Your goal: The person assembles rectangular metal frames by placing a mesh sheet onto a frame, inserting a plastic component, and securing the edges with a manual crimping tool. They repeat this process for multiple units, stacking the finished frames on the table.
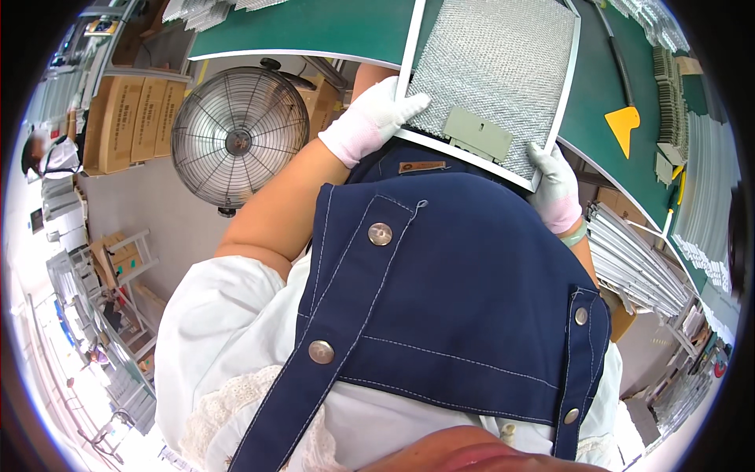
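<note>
A metal mesh filter panel (495, 63) with a silvery aluminium frame rests partly over the green tabletop, its near edge against my apron. On that edge sits a grey-green plastic latch plate (477, 134), lying over the mesh. My left hand (370, 118), in a white glove, is closed round the left side of the frame near its lower corner, thumb on top of the mesh. At the opposite lower corner my gloved right hand (555, 185) grips the frame, with its thumb over the edge. The fingers beneath the panel are hidden.
Right of the panel, a yellow triangular scraper (623, 129) lies on the green table (605, 153), near a row of grey plastic parts (670, 106). Aluminium strips (641, 259) are stacked below. A round floor fan (238, 141) and cardboard boxes (126, 126) stand left; another person (57, 156) is farther off.
</note>
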### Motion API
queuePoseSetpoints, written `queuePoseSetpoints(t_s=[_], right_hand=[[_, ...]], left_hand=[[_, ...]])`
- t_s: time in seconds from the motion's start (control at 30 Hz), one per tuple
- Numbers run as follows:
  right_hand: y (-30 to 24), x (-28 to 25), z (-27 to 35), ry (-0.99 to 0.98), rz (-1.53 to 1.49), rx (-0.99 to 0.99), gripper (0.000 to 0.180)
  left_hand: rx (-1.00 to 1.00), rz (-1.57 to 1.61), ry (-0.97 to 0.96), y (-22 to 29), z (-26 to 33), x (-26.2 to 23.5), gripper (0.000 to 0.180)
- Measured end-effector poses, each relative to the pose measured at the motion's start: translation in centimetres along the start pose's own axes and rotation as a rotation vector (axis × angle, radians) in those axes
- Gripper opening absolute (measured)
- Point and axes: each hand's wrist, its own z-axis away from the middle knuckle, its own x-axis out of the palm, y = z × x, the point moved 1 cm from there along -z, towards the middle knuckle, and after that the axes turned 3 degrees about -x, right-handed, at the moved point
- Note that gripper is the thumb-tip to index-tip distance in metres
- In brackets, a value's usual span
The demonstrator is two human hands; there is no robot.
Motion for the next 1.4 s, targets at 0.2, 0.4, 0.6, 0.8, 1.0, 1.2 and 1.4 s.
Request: queuePoseSetpoints(t_s=[0.2,0.4,0.6,0.8,1.0,1.2,1.4], right_hand=[[-0.3,0.8,0.7,0.033,-0.012,0.011,0.033],[-0.3,-0.3,0.6,-0.048,0.064,0.048,0.037],[-1.5,1.8,1.4,-0.058,0.005,0.047,0.032],[-1.2,1.0,1.4,-0.072,0.032,0.067,0.036],[-0.5,0.6,1.4,-0.06,0.031,0.069,0.036],[-1.1,1.7,1.3,-0.068,-0.015,0.067,0.034],[-1.1,1.2,1.3,-0.051,-0.017,0.085,0.033]], left_hand=[[-0.037,-0.229,-0.197,0.3,0.6,-1.9,0.035],[-0.039,-0.368,-0.349,0.5,0.5,-2.8,0.023],[-0.153,-0.519,-0.274,0.9,1.0,-2.5,0.031],[-0.191,-0.396,-0.325,-0.8,1.1,-2.9,0.023],[-0.02,0.063,-0.039,-2.8,1.1,-0.8,0.035],[-0.107,0.675,0.093,-1.1,0.5,1.3,0.037],[-0.101,0.69,0.018,-0.9,0.4,1.7,0.036]])
